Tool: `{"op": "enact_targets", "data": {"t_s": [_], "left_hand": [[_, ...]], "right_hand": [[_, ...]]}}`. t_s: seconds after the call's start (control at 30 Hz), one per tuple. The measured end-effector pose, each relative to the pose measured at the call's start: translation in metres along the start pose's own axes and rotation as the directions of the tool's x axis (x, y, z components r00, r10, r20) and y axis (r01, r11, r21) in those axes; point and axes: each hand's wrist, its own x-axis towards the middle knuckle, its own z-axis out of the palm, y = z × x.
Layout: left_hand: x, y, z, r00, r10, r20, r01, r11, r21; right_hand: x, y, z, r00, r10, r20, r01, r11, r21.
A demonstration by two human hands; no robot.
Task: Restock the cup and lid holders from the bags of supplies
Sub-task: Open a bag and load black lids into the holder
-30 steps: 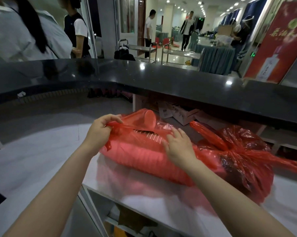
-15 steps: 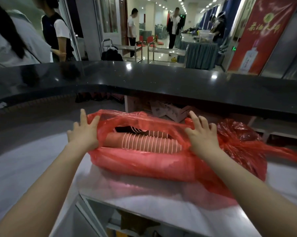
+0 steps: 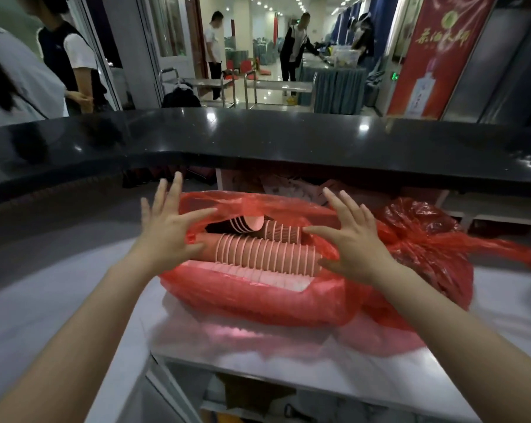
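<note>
Both hands up over the open mouth of the translucent red plastic bag (image 3: 252,300) lying on the white worktop (image 3: 288,370). Left hand (image 3: 166,230) spread wide, fingers (image 3: 174,190) straight and fanned, thumb stretched across the bag's left lip; touching the film or just above it, cannot tell. Nothing gripped. Right hand (image 3: 354,239) just as wide, fingers (image 3: 334,199) splayed and slightly bent at the tips, thumb pointing in toward the cups, palm hovering at the bag's right lip. Nothing pinched there either.

Between the two thumbs, inside the bag: a long nested row of pink ribbed paper cups (image 3: 264,254) lying on its side, running from the left thumb almost to the heel of the right hand. Just beyond the thumb tips, a short tilted stack of the same pink cups (image 3: 247,222), and beside it a darker ribbed stack (image 3: 281,232) close to the right thumb tip. Another row showing pale through the film below.

Off past the right hand's knuckles, a second red plastic bag, knotted shut and crumpled (image 3: 426,239). Beyond all fingertips, the glossy black counter ledge (image 3: 288,138).
</note>
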Motion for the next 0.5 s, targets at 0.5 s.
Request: {"op": "enact_targets", "data": {"t_s": [0.5], "left_hand": [[0.034,0.155,0.045,0.903,0.425,0.065,-0.417,0.903,-0.107]], "right_hand": [[-0.073,0.071,-0.006,0.969,0.199,-0.144,-0.146,0.938,0.314]]}}
